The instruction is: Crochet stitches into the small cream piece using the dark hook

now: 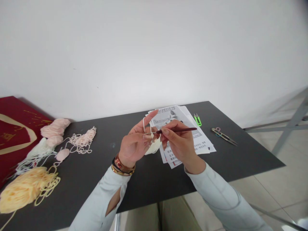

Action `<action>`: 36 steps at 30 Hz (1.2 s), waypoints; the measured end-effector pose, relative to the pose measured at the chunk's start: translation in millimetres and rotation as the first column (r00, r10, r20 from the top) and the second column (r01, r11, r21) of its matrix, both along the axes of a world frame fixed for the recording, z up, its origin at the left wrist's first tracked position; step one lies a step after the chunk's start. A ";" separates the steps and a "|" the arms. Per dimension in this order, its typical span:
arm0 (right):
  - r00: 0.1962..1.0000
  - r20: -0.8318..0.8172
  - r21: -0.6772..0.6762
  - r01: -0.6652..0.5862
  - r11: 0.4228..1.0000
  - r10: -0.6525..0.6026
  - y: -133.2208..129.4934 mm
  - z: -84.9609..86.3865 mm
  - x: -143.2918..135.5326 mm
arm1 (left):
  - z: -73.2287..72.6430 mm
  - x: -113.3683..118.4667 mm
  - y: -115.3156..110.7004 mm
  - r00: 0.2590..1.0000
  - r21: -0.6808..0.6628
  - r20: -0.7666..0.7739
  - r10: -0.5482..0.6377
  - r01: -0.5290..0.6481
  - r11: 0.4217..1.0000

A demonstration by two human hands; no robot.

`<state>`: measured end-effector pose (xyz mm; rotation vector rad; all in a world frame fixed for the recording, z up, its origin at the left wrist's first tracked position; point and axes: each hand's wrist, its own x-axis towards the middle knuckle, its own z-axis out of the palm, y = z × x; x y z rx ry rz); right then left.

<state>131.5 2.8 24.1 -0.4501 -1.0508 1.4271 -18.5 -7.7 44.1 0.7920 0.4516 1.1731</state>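
Note:
A small cream crochet piece (154, 147) hangs between my two hands, over the middle of the table. My left hand (136, 141) pinches the piece, its index finger raised with a loop of cream yarn (144, 123) around it. Dark red is the handle of the crochet hook (183, 129), held by my right hand (179, 139) like a pen. The hook's thin metal shaft points left and meets the yarn at the left fingertips. My fingers partly hide the piece.
Printed sheets (202, 144) lie beneath and behind my hands. Green snips (197, 119) and metal snips (224, 137) are at the right. Pink yarn (55, 128), white yarn (36, 155), yellow yarn (24, 189) and a red bag (14, 138) sit at the left. A wall stands behind.

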 end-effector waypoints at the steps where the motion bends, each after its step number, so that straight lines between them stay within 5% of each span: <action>1: 1.000 -0.019 -0.008 -0.010 1.000 0.010 -1.4 1.0 0.2 | -0.9 -0.2 -0.3 1.000 0.017 -0.002 -0.015 0.015 1.000; 10: 0.992 -0.012 0.061 0.124 0.990 -0.124 -2.8 5.8 11.1 | -0.4 -4.3 -2.0 0.999 0.129 -0.031 0.017 -0.013 0.992; 20: 0.990 -0.133 -0.217 0.007 0.976 -0.036 1.4 14.5 9.8 | 3.1 -2.1 -6.6 0.994 0.225 -0.061 0.092 -0.076 0.971; 30: 0.983 -0.181 -0.291 -0.059 0.955 0.006 0.6 8.6 5.2 | 1.4 2.1 -8.7 0.973 0.266 -0.109 0.205 -0.170 0.949; 36: 0.981 -0.193 -0.297 -0.060 0.953 0.002 1.8 8.8 5.8 | 0.4 3.2 -9.8 0.981 0.265 -0.095 0.169 -0.139 0.954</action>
